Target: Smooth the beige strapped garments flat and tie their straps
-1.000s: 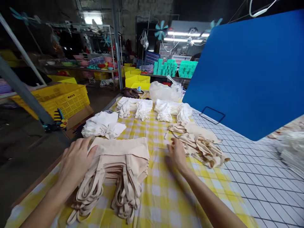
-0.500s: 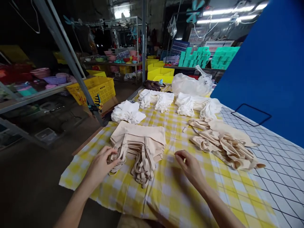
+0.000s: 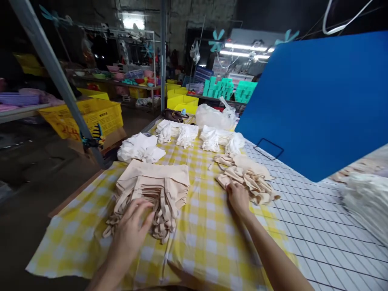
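Note:
A neat stack of beige garments [image 3: 153, 185] with straps hanging toward me lies on the yellow checked cloth [image 3: 209, 238]. My left hand [image 3: 131, 229] rests flat on the straps at the stack's near edge, fingers spread. My right hand [image 3: 238, 197] reaches to the near left edge of a loose pile of beige garments [image 3: 247, 178] and touches it; whether the fingers grip a piece I cannot tell.
Further back lie white garment piles [image 3: 141, 147], [image 3: 182, 133], [image 3: 221, 139] and a clear plastic bag [image 3: 214, 117]. A blue board [image 3: 321, 101] leans over the white gridded surface [image 3: 327, 234] at right. A grey post [image 3: 57, 76] and yellow crates [image 3: 91, 115] stand at left.
My left hand slid from the stack's left side onto the straps in front. My right hand moved forward from the bare cloth to the loose beige pile. The view swung right.

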A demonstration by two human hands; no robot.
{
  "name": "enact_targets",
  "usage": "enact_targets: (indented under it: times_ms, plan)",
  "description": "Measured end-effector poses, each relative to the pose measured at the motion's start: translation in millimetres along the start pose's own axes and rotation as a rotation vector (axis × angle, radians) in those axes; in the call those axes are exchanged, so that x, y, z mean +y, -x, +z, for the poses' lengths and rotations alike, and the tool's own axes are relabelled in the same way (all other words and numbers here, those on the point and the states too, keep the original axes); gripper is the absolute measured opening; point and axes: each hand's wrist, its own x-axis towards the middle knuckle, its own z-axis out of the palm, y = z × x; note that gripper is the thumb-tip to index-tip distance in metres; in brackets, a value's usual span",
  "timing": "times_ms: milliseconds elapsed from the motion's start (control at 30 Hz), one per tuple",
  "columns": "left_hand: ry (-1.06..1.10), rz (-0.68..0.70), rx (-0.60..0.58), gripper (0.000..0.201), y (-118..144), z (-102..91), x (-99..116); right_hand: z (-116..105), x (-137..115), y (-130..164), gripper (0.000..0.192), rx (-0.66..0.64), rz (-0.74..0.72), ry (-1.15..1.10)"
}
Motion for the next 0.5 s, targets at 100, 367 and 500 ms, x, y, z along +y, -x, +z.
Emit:
enact_targets:
  times_ms: [100, 367, 500]
  plan:
    - [0.213, 0.114, -0.136, 0.016, 9.3, 31.4, 43.7, -2.5, -8.1, 23.1, 0.024, -0.059, -0.123, -0.037]
    - [0.321, 0.112, -0.479, 0.050, 14.2, 114.1, 94.0, -32.8, -29.7, 125.2, 0.016, -0.381, -0.471, -0.443]
    - [0.156, 0.100, -0.472, 0.060, 4.8, 145.0, 97.7, -39.4, -4.1, 116.4, 0.017, -0.247, -0.253, -0.574]
